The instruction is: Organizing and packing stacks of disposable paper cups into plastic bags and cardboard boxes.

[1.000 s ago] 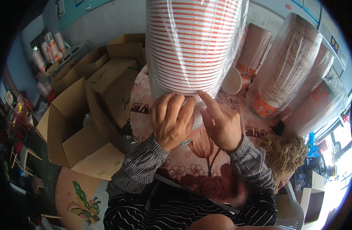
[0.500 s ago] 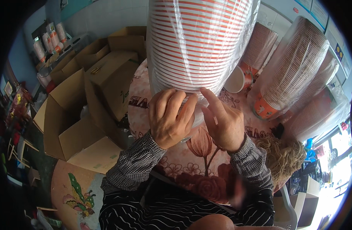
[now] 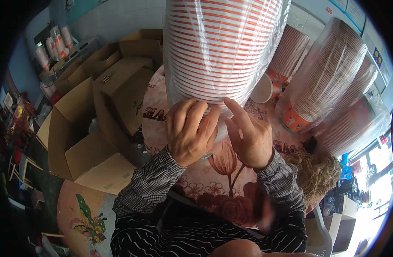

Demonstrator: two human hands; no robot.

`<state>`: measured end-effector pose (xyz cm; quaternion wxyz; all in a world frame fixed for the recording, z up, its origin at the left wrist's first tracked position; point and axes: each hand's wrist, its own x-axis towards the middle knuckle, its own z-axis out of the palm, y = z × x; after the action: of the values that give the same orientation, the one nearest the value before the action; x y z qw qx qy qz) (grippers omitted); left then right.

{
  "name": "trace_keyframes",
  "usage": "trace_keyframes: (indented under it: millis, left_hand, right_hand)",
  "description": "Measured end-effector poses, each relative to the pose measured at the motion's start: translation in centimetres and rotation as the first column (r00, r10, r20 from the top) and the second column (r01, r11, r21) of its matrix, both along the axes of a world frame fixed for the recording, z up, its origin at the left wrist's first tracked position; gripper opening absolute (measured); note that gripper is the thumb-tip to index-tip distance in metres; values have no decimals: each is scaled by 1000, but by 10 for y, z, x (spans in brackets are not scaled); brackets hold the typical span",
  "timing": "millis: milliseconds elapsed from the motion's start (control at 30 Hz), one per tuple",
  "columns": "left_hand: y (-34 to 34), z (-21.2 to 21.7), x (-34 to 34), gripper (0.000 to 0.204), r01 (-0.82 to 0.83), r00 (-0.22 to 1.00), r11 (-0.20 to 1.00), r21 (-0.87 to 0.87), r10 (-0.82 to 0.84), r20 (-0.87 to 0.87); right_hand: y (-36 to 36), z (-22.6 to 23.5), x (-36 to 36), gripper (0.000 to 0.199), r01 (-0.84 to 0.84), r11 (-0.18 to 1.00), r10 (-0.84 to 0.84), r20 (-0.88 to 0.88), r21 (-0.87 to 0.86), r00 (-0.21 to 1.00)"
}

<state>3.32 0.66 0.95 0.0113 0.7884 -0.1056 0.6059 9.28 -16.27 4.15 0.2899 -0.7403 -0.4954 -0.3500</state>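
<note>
Not much chg in the last sec: my view's swung a bit, so the cartons sit further left, but both hands are in the same spot vs. the cups. Means the work's at about the same stage, I'd say, more a pause than progress.

The stack of nested cups (image 3: 218,55) is dead ahead on the bench (image 3: 224,162), its lower end right at my fingers, top cut off by the frame. My left hand (image 3: 189,135) has its fingers bent at the lowest rims; can't tell if that grip has any film pinched. On my right hand (image 3: 253,139) index & thumb are apart, index tip by the bottom rims, so that grip isn't clamped.

Materials: cups look like stiff paper, white w/ thin orange bands, rims packed in tight ridges. Clear film (image 3: 282,17) round them, shiny, creased, loose at the right edge. Bench has a pink flowered cover, rounded edge. Behind, R side: a loose cup (image 3: 261,90) on its side, & another film-wrapped stack (image 3: 333,64), tilted in view. Nearer, a shaggy tan fibre bundle (image 3: 316,175). L side: brown corrugated carton (image 3: 104,173), flaps up, flat-sided.
</note>
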Motion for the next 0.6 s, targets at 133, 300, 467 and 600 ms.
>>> trace_keyframes:
  millis: [133,300,467,600]
  left_hand:
    - [1,-1,0,36,1,1000,1000,-2,-1,4]
    - [1,1,0,35,3,1000,1000,2,-3,4]
    - [1,1,0,35,1,1000,1000,4,-1,1]
    - [2,0,0,35,6,1000,1000,-4,-6,-10]
  right_hand:
    - [1,2,-1,62,-6,1000,6,-6,11,1000]
    - [2,4,0,64,5,1000,-5,0,12,1000]
    - [3,5,-1,64,14,1000,-14,2,4,1000]
    - [4,6,-1,62,24,1000,-24,12,9,1000]
